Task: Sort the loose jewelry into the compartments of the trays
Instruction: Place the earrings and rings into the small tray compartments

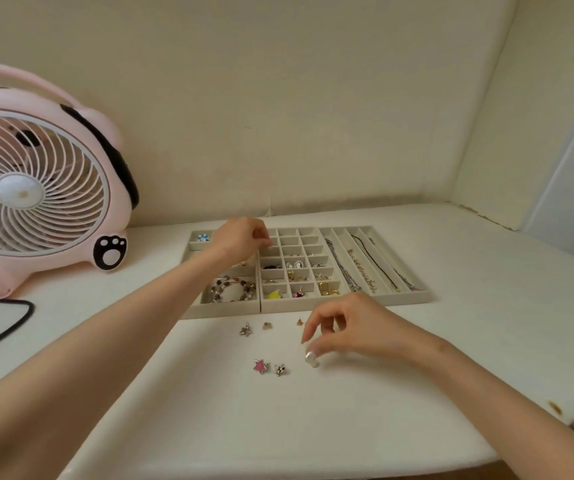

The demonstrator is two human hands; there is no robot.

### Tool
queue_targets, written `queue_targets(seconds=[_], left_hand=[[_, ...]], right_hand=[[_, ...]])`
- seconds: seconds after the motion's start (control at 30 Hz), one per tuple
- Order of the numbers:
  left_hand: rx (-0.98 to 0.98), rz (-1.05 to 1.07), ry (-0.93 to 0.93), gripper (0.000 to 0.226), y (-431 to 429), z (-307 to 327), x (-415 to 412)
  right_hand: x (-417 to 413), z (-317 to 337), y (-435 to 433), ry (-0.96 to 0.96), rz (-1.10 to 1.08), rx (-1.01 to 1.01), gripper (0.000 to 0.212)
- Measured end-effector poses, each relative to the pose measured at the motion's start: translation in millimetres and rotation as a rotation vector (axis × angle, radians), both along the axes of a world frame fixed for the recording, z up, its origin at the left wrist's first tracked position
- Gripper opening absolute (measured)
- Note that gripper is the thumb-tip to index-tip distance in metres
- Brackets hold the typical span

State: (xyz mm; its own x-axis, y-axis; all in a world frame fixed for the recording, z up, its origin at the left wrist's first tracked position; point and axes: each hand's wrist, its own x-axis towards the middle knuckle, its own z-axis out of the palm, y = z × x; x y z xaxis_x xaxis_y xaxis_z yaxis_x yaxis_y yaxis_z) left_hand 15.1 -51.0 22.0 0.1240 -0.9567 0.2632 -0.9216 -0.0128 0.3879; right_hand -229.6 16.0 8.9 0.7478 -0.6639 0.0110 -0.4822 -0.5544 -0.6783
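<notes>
Fan: a pink cat-shaped plastic desk fan is stood at the far left, its black cable trailed nearward. Neither is used in the sorting.
Left hand: the left hand is reached over the far cells, fingertips bunched downward at the grid tray as for a drop. Whether a piece is pinched cannot be told.
Left tray: the beige wide-cell tray is laid leftmost. Beaded bracelets are kept in its near cell, judged roomy enough for them.
Grid tray: the beige small-cell grid tray is butted against it. Earrings and rings are held in its near rows.
Loose pieces: a silver star charm, a pink star charm and a black-and-white star charm lie unsorted on the white table top, just near of the trays.
Right hand: the right hand is lowered over a small white pearly piece, fingers bent down. A closed pinch cannot be confirmed.
Slot tray: the beige long-slot tray is laid rightmost. Chains are laid lengthwise, presumably against tangling.
</notes>
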Motion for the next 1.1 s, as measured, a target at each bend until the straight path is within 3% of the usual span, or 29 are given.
queue_targets(seconds=[0.27,0.53,0.97,1.1], left_hand=[[0.128,-0.048,-0.069,0.008,-11.1,-6.3,4.3],[-0.082,-0.068,-0.021,0.012,9.2,-5.1,5.7],[-0.159,-0.106,-0.050,0.012,38.0,-6.1,2.4],[-0.178,-0.107,-0.055,0.011,46.9,-5.8,6.2]], right_hand=[[-4.4,-5.5,2.0,0.007,0.016,-0.037,0.006],[-6.1,2.3,-3.3,-0.028,-0.009,-0.074,0.014],[1.8,1.9,1.9,0.125,0.030,-0.161,0.004],[12.5,21.3,-16.1,-0.078,-0.063,-0.112,0.006]])
